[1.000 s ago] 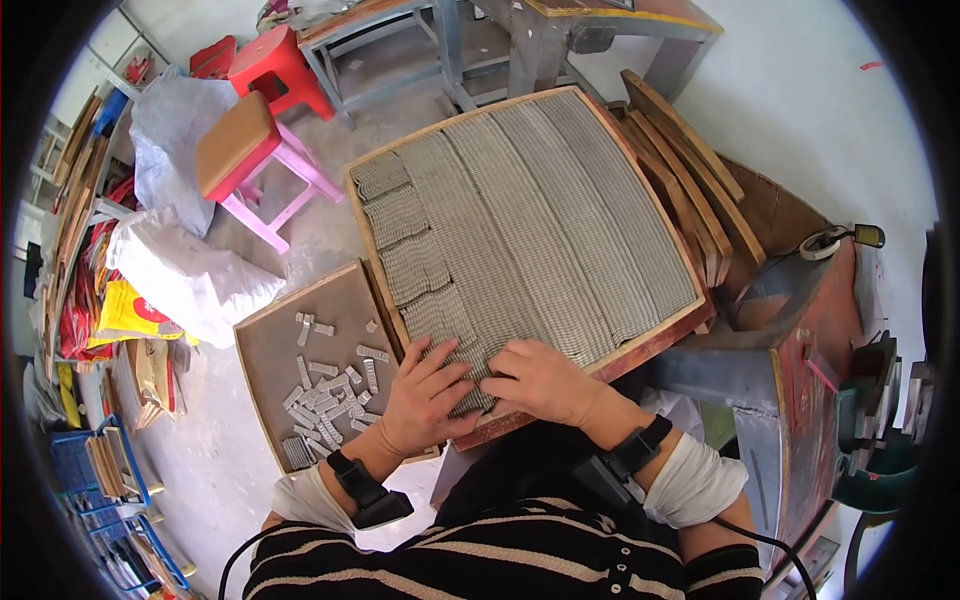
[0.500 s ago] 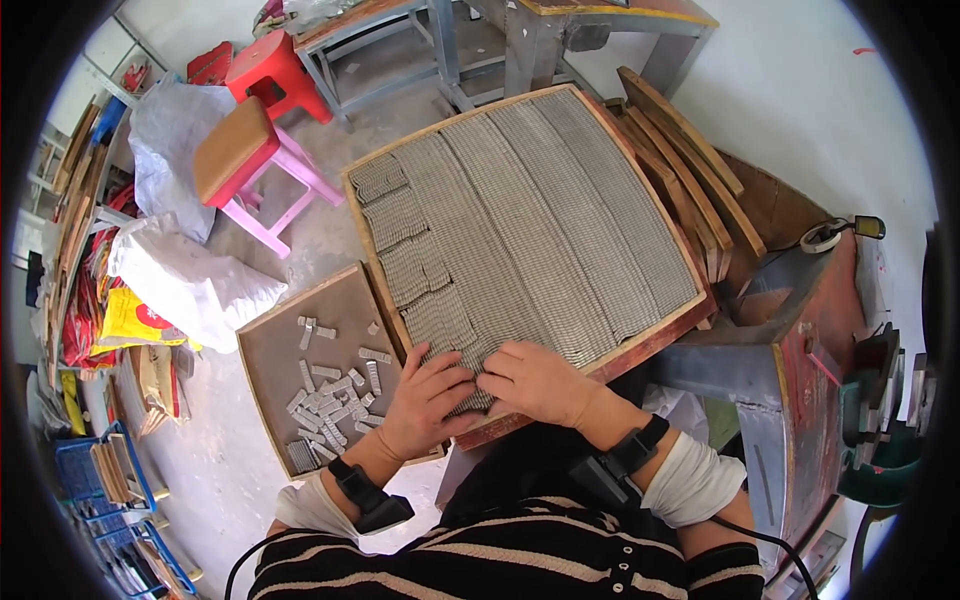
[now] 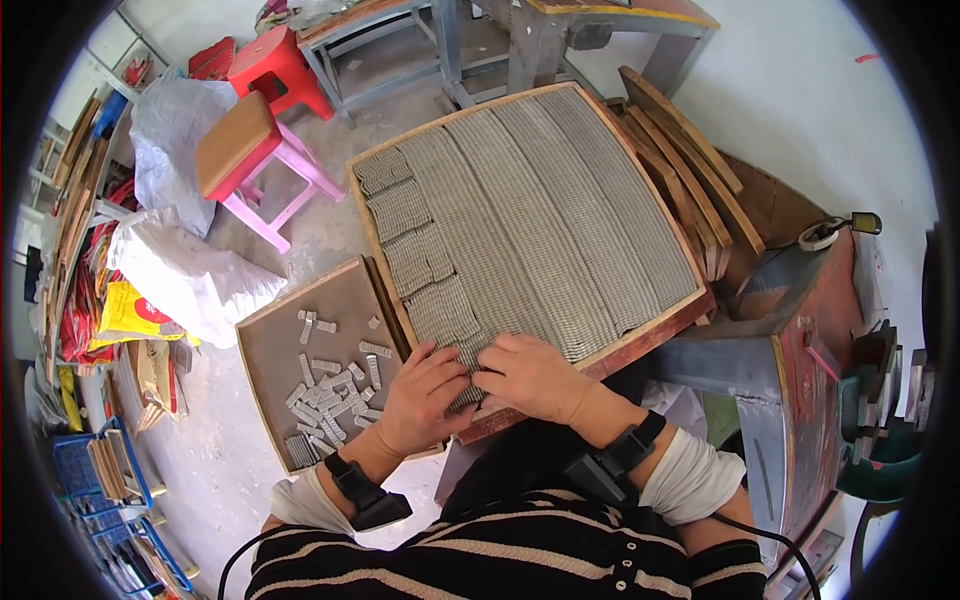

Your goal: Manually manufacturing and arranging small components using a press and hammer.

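Note:
A shallow wooden tray lies in front of me, packed with long rows of small grey ribbed pieces. Along its left side the pieces stand in separate blocks with gaps between them. At the near left corner my left hand curls its fingers over the outer side of a block of these pieces. My right hand faces it, fingers bent and pressed to the same block from the other side. The fingertips are close together, and the palms hide part of the block.
To the left, a smaller wooden tray holds loose grey pieces. Beyond it stand a pink stool with a brown seat and a red stool. Wooden boards lean at the right beside a metal bench.
Both hands stay at the same corner. The left fingers have shifted slightly inward and the right hand has moved a little to the left. The pieces look otherwise unchanged.

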Action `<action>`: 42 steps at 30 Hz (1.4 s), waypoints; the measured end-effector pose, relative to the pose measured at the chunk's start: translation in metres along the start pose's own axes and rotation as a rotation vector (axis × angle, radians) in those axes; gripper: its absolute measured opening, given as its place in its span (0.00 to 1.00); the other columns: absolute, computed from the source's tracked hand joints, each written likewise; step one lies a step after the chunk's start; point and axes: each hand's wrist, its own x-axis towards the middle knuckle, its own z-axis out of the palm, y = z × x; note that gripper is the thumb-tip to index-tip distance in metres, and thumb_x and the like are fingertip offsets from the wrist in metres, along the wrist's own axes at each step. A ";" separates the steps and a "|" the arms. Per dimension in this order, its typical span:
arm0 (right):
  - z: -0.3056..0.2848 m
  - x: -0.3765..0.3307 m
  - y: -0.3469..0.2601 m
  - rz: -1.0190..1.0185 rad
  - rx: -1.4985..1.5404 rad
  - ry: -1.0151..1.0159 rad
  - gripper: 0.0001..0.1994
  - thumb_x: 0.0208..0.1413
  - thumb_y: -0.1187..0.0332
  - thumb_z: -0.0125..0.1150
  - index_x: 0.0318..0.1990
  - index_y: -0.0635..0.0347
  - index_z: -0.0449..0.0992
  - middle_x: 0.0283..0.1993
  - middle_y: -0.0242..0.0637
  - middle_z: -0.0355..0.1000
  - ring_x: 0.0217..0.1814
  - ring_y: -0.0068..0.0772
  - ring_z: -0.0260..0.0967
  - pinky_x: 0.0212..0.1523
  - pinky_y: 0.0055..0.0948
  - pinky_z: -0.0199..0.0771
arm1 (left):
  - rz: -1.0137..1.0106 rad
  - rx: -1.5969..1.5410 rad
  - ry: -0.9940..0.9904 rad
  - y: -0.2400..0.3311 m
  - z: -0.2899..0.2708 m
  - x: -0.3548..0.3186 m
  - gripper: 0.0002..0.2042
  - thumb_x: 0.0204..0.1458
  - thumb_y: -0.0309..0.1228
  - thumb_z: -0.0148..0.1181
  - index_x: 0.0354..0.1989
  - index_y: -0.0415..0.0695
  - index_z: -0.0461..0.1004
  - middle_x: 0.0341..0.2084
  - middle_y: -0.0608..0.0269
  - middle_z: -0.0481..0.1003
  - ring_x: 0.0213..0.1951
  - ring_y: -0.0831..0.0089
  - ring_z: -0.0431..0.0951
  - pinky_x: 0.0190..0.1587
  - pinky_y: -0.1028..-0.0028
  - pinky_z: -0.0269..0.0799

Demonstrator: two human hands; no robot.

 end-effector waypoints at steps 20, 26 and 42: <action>-0.005 0.025 -0.014 -0.004 -0.129 -0.228 0.06 0.47 0.65 0.56 0.31 0.56 0.74 0.34 0.30 0.68 0.43 0.31 0.66 0.39 0.29 0.72 | -0.026 -0.045 -0.015 -0.011 -0.003 -0.003 0.23 0.27 0.32 0.73 0.35 0.35 0.74 0.40 0.50 0.72 0.48 0.53 0.73 0.57 0.53 0.67; -0.007 0.028 -0.019 0.019 -0.173 -0.255 0.06 0.47 0.66 0.56 0.31 0.56 0.74 0.34 0.30 0.68 0.43 0.33 0.66 0.39 0.30 0.72 | -0.101 -0.129 -0.103 -0.009 -0.014 0.003 0.27 0.25 0.35 0.74 0.37 0.35 0.73 0.41 0.52 0.71 0.49 0.52 0.70 0.57 0.55 0.65; 0.007 0.029 -0.031 0.005 -0.224 -0.166 0.07 0.49 0.64 0.55 0.34 0.54 0.74 0.36 0.30 0.69 0.45 0.31 0.65 0.44 0.33 0.67 | -0.080 -0.171 -0.022 -0.017 -0.025 -0.009 0.11 0.36 0.21 0.67 0.30 0.35 0.75 0.39 0.52 0.74 0.49 0.49 0.73 0.52 0.59 0.70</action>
